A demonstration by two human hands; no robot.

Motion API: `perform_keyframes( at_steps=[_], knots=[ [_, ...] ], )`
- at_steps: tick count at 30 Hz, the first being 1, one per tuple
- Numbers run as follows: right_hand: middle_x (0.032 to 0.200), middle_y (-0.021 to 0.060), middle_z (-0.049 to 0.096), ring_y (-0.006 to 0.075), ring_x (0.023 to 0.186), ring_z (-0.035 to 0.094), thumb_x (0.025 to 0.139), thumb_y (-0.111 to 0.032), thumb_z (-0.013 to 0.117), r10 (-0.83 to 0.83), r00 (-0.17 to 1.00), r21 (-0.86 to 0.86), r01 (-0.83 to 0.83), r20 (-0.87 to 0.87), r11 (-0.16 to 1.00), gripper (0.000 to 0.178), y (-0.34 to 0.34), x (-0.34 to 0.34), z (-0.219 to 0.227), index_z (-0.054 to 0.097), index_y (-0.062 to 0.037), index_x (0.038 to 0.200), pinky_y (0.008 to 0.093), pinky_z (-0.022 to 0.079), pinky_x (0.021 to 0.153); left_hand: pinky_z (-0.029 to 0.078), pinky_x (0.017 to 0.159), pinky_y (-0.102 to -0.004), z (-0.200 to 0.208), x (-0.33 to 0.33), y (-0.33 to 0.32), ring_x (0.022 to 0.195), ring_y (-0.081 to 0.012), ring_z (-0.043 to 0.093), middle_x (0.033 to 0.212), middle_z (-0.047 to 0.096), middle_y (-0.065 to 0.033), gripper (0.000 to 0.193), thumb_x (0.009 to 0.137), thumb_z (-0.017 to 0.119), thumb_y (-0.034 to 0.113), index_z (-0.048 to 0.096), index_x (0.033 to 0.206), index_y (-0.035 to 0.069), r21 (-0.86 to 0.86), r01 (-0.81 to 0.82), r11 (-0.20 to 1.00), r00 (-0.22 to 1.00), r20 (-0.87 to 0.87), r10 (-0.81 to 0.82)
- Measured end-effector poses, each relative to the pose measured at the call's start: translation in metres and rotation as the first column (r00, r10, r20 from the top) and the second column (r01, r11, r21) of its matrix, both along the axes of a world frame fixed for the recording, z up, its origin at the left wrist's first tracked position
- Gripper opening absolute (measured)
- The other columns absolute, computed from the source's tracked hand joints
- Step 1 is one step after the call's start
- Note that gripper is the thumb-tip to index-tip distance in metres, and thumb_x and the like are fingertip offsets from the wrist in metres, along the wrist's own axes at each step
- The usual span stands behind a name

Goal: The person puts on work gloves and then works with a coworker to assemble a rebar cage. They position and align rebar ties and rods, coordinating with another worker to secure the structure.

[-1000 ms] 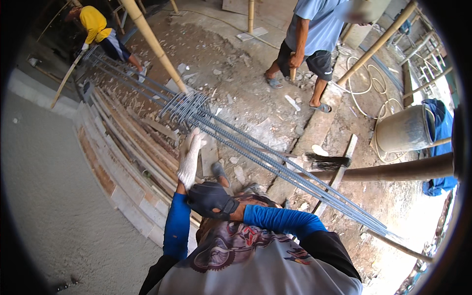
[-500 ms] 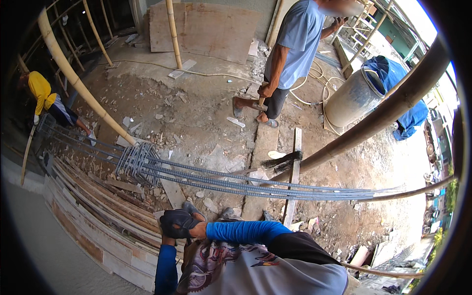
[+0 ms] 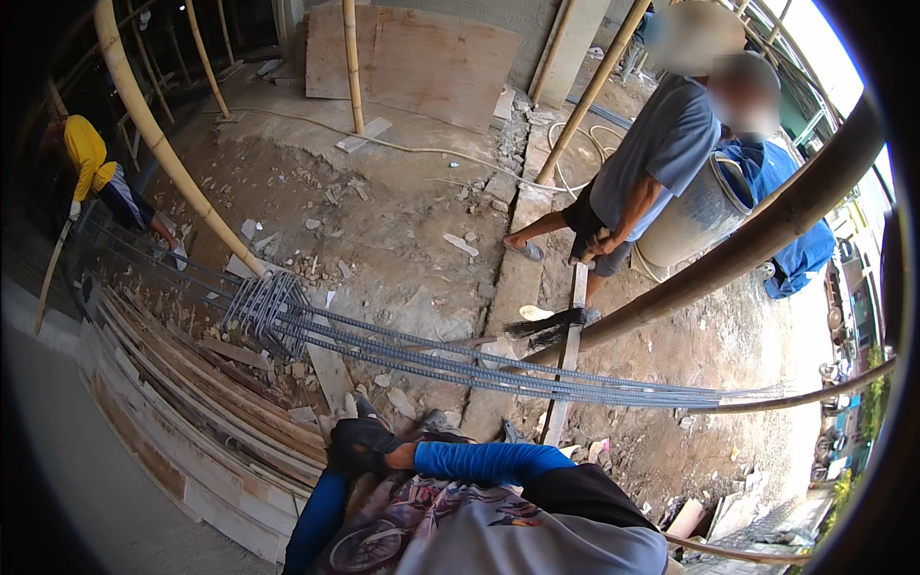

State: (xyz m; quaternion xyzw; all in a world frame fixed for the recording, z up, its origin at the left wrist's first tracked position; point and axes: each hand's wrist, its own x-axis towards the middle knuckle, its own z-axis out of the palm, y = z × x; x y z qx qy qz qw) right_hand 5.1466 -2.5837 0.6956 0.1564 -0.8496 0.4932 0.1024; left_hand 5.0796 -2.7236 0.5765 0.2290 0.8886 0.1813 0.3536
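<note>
Dark gloves cover my hands, which are together in front of my body. My right hand [image 3: 366, 445] lies across my left hand [image 3: 337, 427], its closed shape pressed there; any small thing between them is hidden. The left hand's fingers are mostly covered, with pale tips showing at its edge. Both forearms wear blue sleeves. Beyond my hands, long ribbed steel bars [image 3: 537, 385] run across the view, with a bunch of bent steel stirrups [image 3: 266, 311] around them at the left. A bundle of black wire [image 3: 544, 328] hangs over a wooden plank [image 3: 565, 369].
Stacked boards [image 3: 192, 431] lie left of me. Bamboo poles [image 3: 158, 144] stand or slant nearby, including a thick one [image 3: 728, 235] at right. A person in a grey-blue shirt [image 3: 661, 144] stands by a large drum [image 3: 685, 216]. Another, in yellow [image 3: 88, 158], bends at far left.
The person in the grey-blue shirt has stepped right and nearer, and a second head shows there. My hands stay together and have shifted slightly right and down in the view.
</note>
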Motion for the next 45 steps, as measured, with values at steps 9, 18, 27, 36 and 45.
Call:
perform_keyframes(
  at_steps=[9,18,27,36,45],
  knots=[
    [0.096,0.0128,0.066,0.0340,0.098,0.065,0.092,-0.028,0.071,0.010,1.000,0.250,-0.017,0.028,0.968,0.021,0.004,-0.021,0.042,0.068,-0.0071,0.095,0.0462,0.053,0.082,0.053,0.088,-0.0538,0.043,-0.046,0.017,0.106,-0.0399,0.069,0.123,0.068,-0.0214,0.060,0.085,0.076,0.043,0.061,0.128,0.005,0.151,-0.225,0.963,0.853,-0.446,0.270],
    [0.083,0.0155,0.065,0.0376,0.081,0.067,0.081,-0.039,0.080,-0.068,0.992,0.055,0.063,0.104,0.997,0.033,-0.026,-0.044,0.084,0.070,-0.0074,0.086,0.0480,0.053,0.071,0.054,0.083,-0.0551,0.111,-0.096,-0.009,0.093,-0.0410,0.070,0.111,0.068,-0.0195,0.052,0.084,0.077,0.043,0.061,0.116,0.006,0.386,-0.383,0.839,0.412,-0.742,0.529],
    [0.086,0.0160,0.067,0.0396,0.083,0.065,0.082,-0.024,0.076,0.014,0.987,0.013,-0.012,-0.163,1.000,0.019,-0.027,-0.073,0.081,0.071,-0.0060,0.084,0.0472,0.051,0.072,0.049,0.077,-0.0557,0.111,-0.125,-0.020,0.100,-0.0338,0.071,0.104,0.073,-0.0205,0.057,0.074,0.077,0.050,0.067,0.106,0.003,-0.172,-0.315,0.933,0.765,-0.628,0.143],
    [0.079,0.0199,0.063,0.0414,0.076,0.065,0.082,-0.023,0.074,0.087,0.989,0.102,-0.076,-0.116,0.992,0.020,-0.025,-0.063,0.072,0.067,-0.0045,0.084,0.0460,0.050,0.065,0.048,0.081,-0.0520,0.101,-0.108,-0.015,0.105,-0.0282,0.066,0.100,0.071,-0.0146,0.057,0.079,0.074,0.055,0.072,0.103,0.003,-0.085,-0.244,0.966,0.571,-0.818,0.072],
    [0.081,0.0184,0.065,0.0397,0.076,0.065,0.081,-0.021,0.075,0.146,0.981,0.198,-0.119,-0.126,0.973,0.019,-0.018,-0.052,0.054,0.069,-0.0048,0.088,0.0445,0.051,0.065,0.052,0.096,-0.0510,0.119,-0.082,-0.003,0.118,-0.0416,0.065,0.124,0.068,-0.0298,0.076,0.095,0.064,0.059,0.061,0.132,-0.008,0.556,-0.388,0.735,0.759,-0.259,0.597]
  ],
)
